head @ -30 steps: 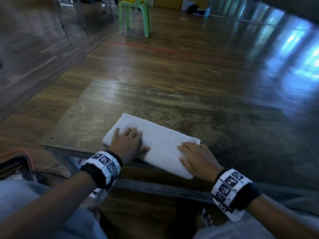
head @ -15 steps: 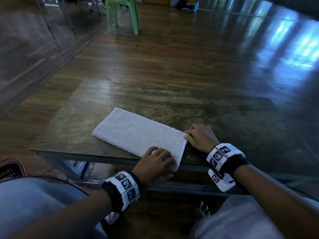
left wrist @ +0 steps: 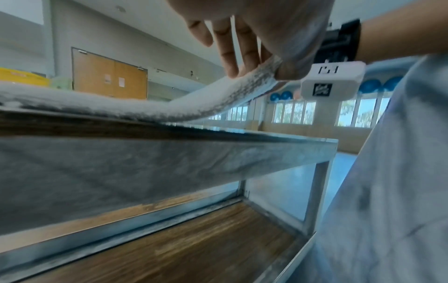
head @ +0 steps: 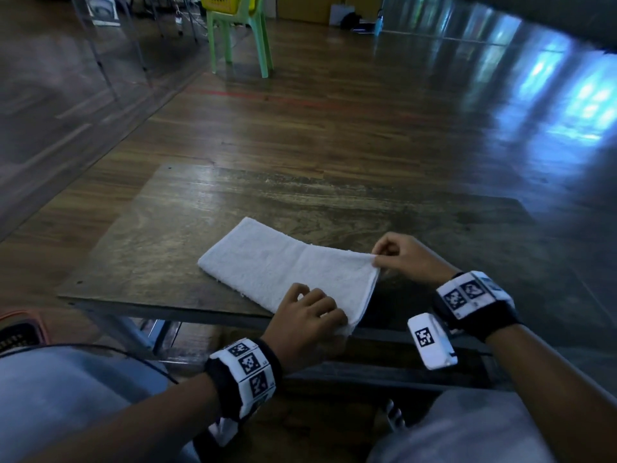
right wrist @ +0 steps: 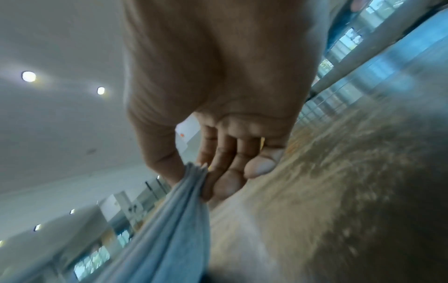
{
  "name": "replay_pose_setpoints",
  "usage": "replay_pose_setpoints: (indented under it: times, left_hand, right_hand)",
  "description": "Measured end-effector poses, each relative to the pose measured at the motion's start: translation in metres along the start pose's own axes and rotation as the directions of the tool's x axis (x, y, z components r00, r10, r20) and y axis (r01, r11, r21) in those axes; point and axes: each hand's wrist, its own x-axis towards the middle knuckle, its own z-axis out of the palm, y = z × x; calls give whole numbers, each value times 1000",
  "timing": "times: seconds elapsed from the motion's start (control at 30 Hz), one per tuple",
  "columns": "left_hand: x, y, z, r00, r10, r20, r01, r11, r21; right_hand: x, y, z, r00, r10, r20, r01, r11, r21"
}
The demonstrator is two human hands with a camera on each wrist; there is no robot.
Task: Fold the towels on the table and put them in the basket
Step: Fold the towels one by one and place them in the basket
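A white towel (head: 283,269), folded into a long strip, lies slantwise on the dark wooden table (head: 160,248). My left hand (head: 310,315) grips its near right corner at the table's front edge, fingers curled over the cloth. My right hand (head: 384,259) pinches the far right corner between thumb and forefinger and holds it a little above the tabletop. The right wrist view shows that pinch (right wrist: 194,172) on the bunched towel (right wrist: 169,220). From the left wrist view, the towel (left wrist: 194,101) curves up off the table to the right hand (left wrist: 266,38).
An orange-rimmed basket (head: 16,329) sits low at the left beside my knee. A green chair (head: 240,45) carrying a yellow basket (head: 227,1) stands far back on the wooden floor. The table has a lower shelf (left wrist: 194,239) between metal legs.
My left hand slid from the towel's left part to its near right corner. My right hand moved to the far right corner, pinched it and raised it off the table.
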Motion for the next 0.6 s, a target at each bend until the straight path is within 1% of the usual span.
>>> replay_pose_setpoints:
  times: [0.07, 0.13, 0.17, 0.23, 0.3, 0.4, 0.47, 0.53, 0.6]
  left_hand:
    - [5, 10, -10, 988, -34, -151, 24, 997, -71]
    - [11, 19, -25, 957, -103, -273, 63, 987, -149]
    - [13, 22, -33, 938, -150, -313, 90, 976, -199]
    - [17, 23, -48, 900, -254, -354, 146, 942, -303]
    - [16, 18, -58, 866, -355, -352, 214, 900, -381]
    - [9, 3, -63, 826, -479, -297, 334, 840, -427]
    - [0, -10, -61, 807, -535, -252, 387, 800, -457]
    - [-7, -24, -58, 778, -578, -247, 422, 772, -476]
    - [-12, -36, -54, 744, -621, -246, 467, 747, -473]
  right_hand:
    - [-8, -4, -19, 997, -55, 54, 48, 992, 121]
    - [-15, -9, -35, 991, -93, 101, 69, 974, 215]
    - [-17, -12, -41, 987, -110, 114, 76, 960, 271]
    - [-18, -17, -52, 982, -128, 141, 64, 919, 389]
    - [-14, -21, -58, 970, -145, 196, 47, 900, 433]
    - [-2, -31, -54, 959, -140, 248, 60, 951, 303]
    - [10, -39, -45, 959, -125, 256, 65, 971, 230]
    - [24, -47, -34, 963, -105, 248, 58, 980, 189]
    - [40, -52, -22, 975, -78, 209, 45, 987, 157]
